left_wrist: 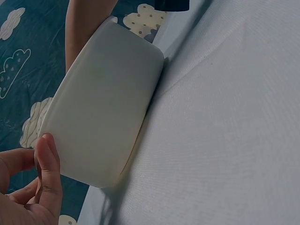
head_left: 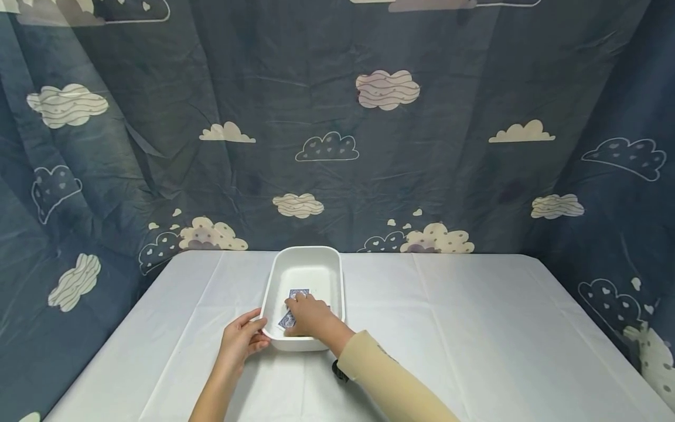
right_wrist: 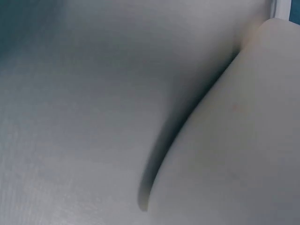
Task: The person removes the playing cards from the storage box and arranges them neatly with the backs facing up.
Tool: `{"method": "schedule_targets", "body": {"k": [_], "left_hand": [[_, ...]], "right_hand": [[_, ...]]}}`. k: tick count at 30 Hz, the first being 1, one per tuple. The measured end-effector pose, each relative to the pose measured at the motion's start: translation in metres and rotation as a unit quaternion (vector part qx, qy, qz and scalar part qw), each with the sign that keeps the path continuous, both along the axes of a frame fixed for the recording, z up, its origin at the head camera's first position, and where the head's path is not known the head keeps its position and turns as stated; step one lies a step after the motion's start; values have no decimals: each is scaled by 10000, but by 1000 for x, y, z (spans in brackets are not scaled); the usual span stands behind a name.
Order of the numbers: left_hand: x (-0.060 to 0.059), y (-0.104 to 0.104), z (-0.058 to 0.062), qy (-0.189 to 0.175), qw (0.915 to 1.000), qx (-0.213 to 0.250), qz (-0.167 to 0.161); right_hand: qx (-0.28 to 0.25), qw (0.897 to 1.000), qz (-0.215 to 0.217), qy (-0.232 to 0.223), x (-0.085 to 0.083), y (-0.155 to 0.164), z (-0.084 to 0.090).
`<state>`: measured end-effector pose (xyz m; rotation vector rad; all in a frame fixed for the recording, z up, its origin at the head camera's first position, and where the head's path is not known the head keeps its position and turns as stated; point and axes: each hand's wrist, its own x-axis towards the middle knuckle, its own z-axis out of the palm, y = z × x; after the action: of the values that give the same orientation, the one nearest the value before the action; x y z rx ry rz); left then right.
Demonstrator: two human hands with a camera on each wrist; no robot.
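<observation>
A white rectangular tub with rounded corners stands on the counter, which is covered by a white cloth with fold creases. The tub sits left of the counter's centre, its long axis running away from the person.

Left hand: the forearm enters from the lower edge and angles up and to the right. The hand rests at the tub's near left corner, fingers lightly bent against the outside wall. In the left wrist view the thumb lies against the tub's outer wall near the rim. The grip appears loose rather than closed around the wall, though the far fingers are out of view.

Right hand: the arm, in a beige sleeve, reaches from lower right diagonally over the tub's near rim. The hand is palm down inside the tub, fingers curved onto blue-backed playing cards lying on the tub floor. At least two cards show, overlapped, partly covered by the hand. Whether the fingers pinch a card or only press on it cannot be determined. The right wrist view shows only the tub wall and cloth at close range.

A dark blue curtain printed with clouds hangs behind and beside the counter.
</observation>
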<state>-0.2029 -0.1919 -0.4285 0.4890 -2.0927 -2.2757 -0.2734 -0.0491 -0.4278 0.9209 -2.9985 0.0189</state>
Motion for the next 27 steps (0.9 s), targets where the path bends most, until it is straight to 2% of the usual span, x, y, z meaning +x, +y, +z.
{"method": "schedule_targets", "body": {"k": [3,7,12,15,19,25,27], "left_hand": [[-1,0,0,18,10000,-3,-8],[-1,0,0,20,10000,-13,-40],[-1,-1,0,0,10000,-25,-3],[-1,-1,0,-4,10000,-22,28],[0,-1,0,-30,10000,-22,9],[0,-2,0,-19,10000,-18,-8],[0,-1,0,-22,10000,-10,7]], "right_hand": [[-140,9998,-154,-52,-2,1,1],[-23,9992,155,-370,-6,6,7],[530,9872,717,-1321,-12,12,19],[1026,9787,824,-1575,-13,13,23],[1289,9762,755,-1574,-12,14,22],[1138,9820,642,-1361,-14,12,20],[1027,9829,581,-1413,-14,13,20]]}}
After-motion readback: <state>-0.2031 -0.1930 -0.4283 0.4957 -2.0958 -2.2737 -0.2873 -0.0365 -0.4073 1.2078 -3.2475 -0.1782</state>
